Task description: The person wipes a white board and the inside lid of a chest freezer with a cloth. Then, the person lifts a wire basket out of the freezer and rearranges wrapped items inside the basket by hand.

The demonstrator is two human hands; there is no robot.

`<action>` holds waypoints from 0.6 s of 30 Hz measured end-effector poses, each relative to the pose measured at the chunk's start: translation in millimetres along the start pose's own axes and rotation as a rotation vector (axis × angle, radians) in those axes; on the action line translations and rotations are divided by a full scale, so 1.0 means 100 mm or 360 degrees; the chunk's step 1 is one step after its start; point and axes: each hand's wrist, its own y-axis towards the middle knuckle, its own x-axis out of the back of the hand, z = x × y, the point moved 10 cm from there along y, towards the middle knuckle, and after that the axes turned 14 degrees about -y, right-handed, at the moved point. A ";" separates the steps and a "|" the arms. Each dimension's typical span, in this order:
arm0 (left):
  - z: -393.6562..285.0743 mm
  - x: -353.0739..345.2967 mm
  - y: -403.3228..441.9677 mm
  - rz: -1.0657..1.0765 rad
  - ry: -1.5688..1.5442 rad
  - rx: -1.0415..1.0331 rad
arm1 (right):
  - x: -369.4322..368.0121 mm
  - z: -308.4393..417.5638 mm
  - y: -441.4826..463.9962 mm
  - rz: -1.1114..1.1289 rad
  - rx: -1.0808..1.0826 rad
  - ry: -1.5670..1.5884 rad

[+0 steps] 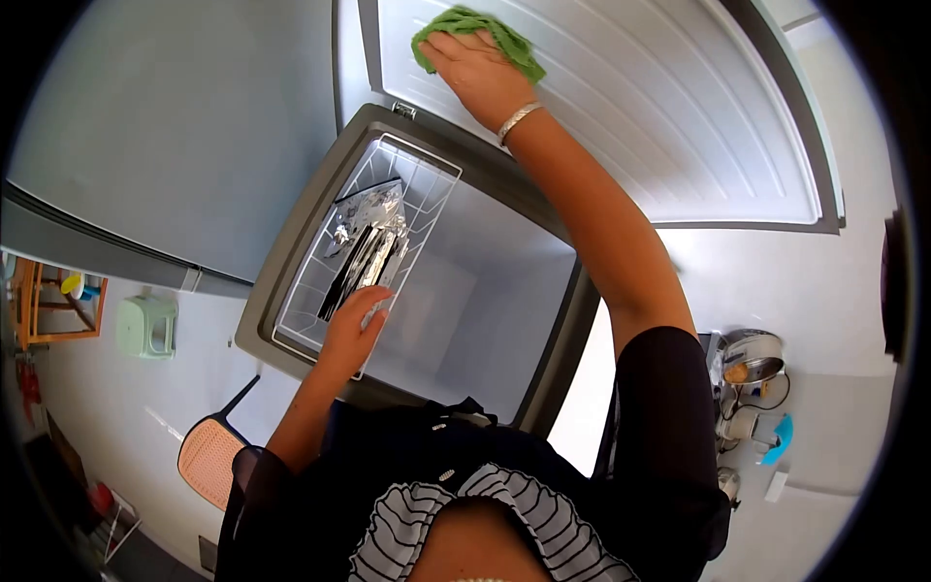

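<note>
My right hand (476, 74) presses a green cloth (524, 53) against the white ribbed inner face of the raised freezer lid (640, 126). Its fingers lie over the cloth, and a bracelet circles the wrist. Below, my left hand (355, 325) is over the white wire basket (427, 218) inside the chest freezer (257, 315). Thumb and fingers are apart there, beside the near end of some shiny silver packets (373, 242). Whether that hand touches the packets or the basket wire cannot be made out.
To the left stands a large grey cabinet-like appliance (184, 126). A green stool (145, 326) and a chair with a tan woven-looking surface (208, 461) are on the floor at left. Kitchen appliances, including a round cooker (753, 351), stand at right.
</note>
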 end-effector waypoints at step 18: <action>0.00 -0.44 0.12 0.0213 0.0008 0.0074 | -0.24 -0.66 -3.51 0.1131 -0.0346 -0.0104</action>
